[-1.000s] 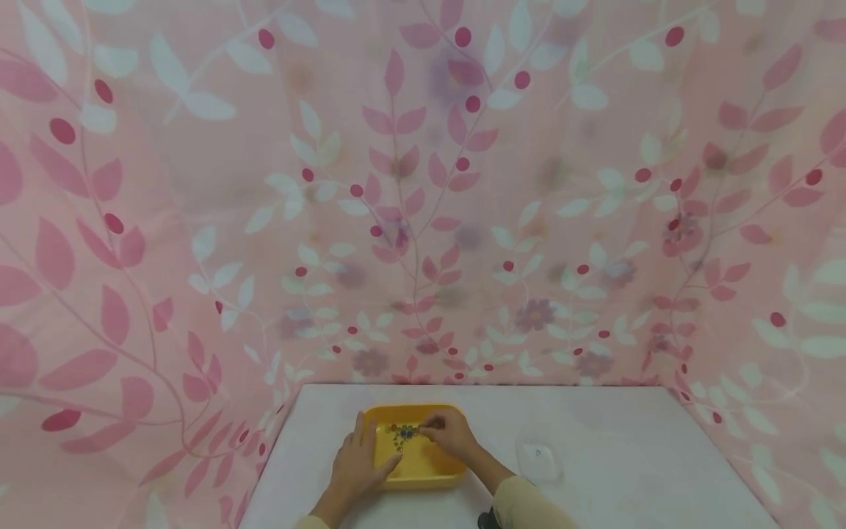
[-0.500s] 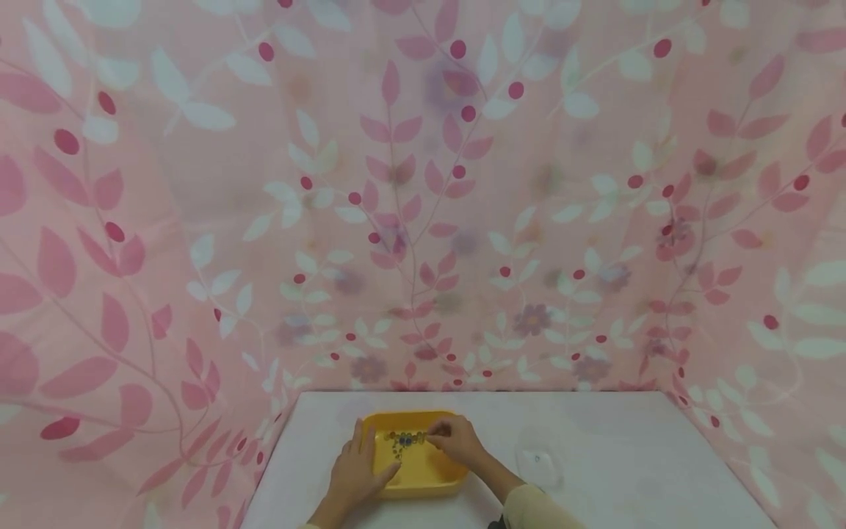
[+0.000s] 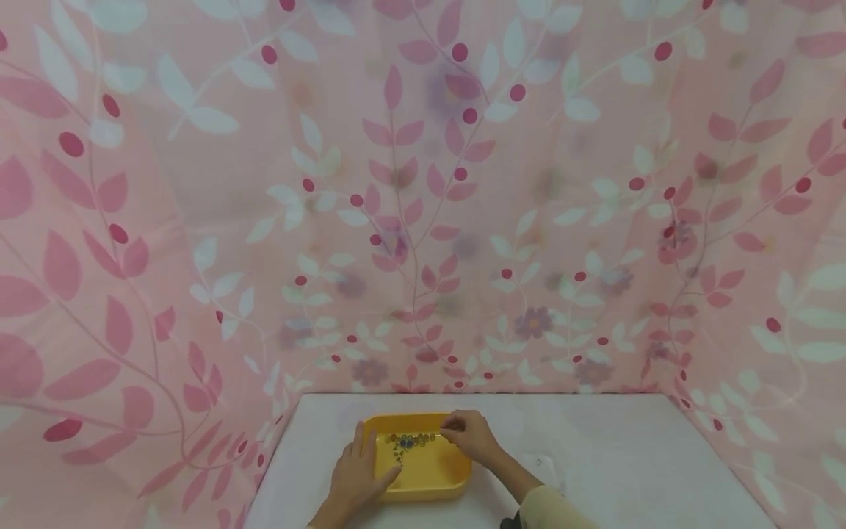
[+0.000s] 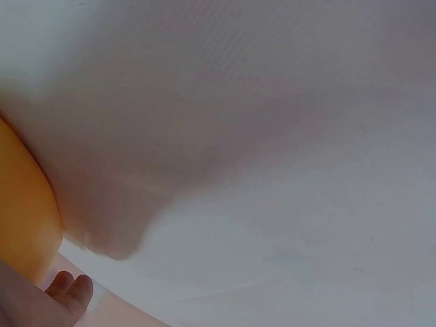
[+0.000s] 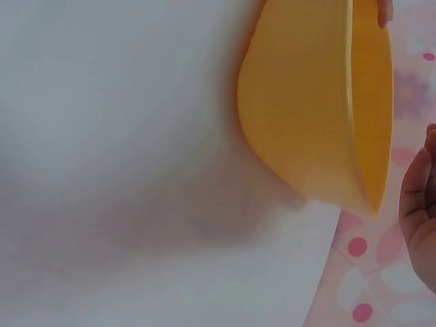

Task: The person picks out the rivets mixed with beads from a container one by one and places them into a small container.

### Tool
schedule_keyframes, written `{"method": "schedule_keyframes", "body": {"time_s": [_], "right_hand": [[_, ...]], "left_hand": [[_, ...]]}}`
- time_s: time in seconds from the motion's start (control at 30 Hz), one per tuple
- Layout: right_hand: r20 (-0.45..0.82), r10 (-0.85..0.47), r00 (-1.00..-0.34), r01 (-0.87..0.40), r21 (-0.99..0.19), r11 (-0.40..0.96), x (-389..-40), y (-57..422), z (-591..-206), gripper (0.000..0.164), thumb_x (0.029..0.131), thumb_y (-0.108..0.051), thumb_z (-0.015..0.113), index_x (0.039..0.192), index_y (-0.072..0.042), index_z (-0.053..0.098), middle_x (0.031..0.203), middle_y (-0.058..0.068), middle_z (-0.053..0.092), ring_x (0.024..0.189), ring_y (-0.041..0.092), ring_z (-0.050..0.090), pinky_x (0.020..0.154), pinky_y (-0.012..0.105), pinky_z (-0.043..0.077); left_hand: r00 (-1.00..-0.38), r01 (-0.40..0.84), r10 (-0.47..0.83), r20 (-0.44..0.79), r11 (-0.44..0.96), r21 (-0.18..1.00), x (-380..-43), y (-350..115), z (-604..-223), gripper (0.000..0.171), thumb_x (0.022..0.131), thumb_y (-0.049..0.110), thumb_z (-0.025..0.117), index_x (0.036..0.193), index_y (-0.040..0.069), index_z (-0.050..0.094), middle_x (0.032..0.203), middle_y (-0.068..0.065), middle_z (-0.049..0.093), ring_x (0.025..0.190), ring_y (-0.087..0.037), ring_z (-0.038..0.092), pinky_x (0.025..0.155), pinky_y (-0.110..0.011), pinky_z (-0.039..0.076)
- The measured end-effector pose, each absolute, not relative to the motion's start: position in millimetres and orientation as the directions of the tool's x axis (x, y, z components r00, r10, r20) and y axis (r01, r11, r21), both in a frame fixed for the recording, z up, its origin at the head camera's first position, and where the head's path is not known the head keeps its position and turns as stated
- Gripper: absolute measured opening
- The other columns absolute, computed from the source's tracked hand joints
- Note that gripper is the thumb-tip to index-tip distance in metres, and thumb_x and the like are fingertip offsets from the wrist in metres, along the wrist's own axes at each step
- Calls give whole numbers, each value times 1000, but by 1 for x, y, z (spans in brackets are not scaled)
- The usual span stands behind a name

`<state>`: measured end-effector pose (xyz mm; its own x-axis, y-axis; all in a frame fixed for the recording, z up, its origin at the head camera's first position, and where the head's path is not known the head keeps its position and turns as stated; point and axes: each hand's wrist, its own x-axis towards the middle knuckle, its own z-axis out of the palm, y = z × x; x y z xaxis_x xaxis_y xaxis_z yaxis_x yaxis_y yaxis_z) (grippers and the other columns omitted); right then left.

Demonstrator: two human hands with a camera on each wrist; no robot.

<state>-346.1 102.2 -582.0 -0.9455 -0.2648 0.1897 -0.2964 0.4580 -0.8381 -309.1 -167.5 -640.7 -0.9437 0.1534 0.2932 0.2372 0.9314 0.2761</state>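
A yellow tray (image 3: 429, 477) with raised walls stands on the white table. Small round glassy beads or marbles (image 3: 408, 442), several bluish and one orange, lie in it as a row with a short branch toward the front. My left hand (image 3: 355, 470) rests along the tray's left side, fingers straight and thumb spread over the inside. Over the tray's right back corner is my right hand (image 3: 471, 435), fingers bent and fingertips together just right of the row; I cannot tell whether it pinches a bead. The right wrist view shows that hand (image 5: 419, 211) beyond the tray wall (image 5: 306, 102).
To the right of the tray, a clear flat container or lid (image 3: 545, 466) lies on the table (image 3: 628, 455), partly behind the right forearm. A pink leaf-patterned curtain (image 3: 423, 220) encloses the table at the back and sides.
My right hand has moved to the right, from over the beads to the tray's right back corner. The visible bead row now reaches farther right. My left hand keeps its place on the tray.
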Motion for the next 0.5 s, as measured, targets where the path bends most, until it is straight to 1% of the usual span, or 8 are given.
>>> {"method": "schedule_keyframes", "body": {"time_s": [0.1, 0.23, 0.4, 0.5], "right_hand": [[178, -259, -949, -286, -833, 475, -346, 110, -582, 7, 88, -15, 74, 92, -8, 75, 85, 1, 73, 70, 7, 63, 61, 19, 54], [174, -246, -953, -276, -832, 481, -345, 120, -581, 8, 88, -15, 74, 94, -9, 75, 88, 2, 73, 72, 9, 63, 63, 20, 56], [170, -235, -957, -270, -819, 507, -346, 131, -579, 10, 89, -14, 74, 96, -8, 75, 90, 3, 73, 72, 10, 62, 63, 20, 55], [166, -229, -959, -264, -818, 511, -344, 136, -578, 13, 89, -15, 73, 97, -4, 74, 87, 2, 73, 69, 11, 60, 61, 21, 54]], "left_hand": [[-944, 235, 154, 291, 934, 270, -309, -168, -642, 96, 83, 70, 61, 144, -1, 44, 156, -29, 30, 113, -43, 56, 84, -54, 54], [-939, 245, 161, 303, 933, 263, -309, -169, -643, 96, 82, 71, 61, 144, -1, 44, 155, -29, 30, 111, -42, 57, 82, -53, 54], [-926, 265, 170, 337, 929, 257, -307, -168, -641, 94, 81, 68, 64, 141, -2, 46, 153, -30, 33, 108, -42, 58, 79, -53, 54], [-930, 261, 172, 324, 930, 258, -307, -168, -641, 93, 81, 67, 64, 142, -1, 46, 154, -30, 33, 109, -42, 57, 80, -54, 54]]}}
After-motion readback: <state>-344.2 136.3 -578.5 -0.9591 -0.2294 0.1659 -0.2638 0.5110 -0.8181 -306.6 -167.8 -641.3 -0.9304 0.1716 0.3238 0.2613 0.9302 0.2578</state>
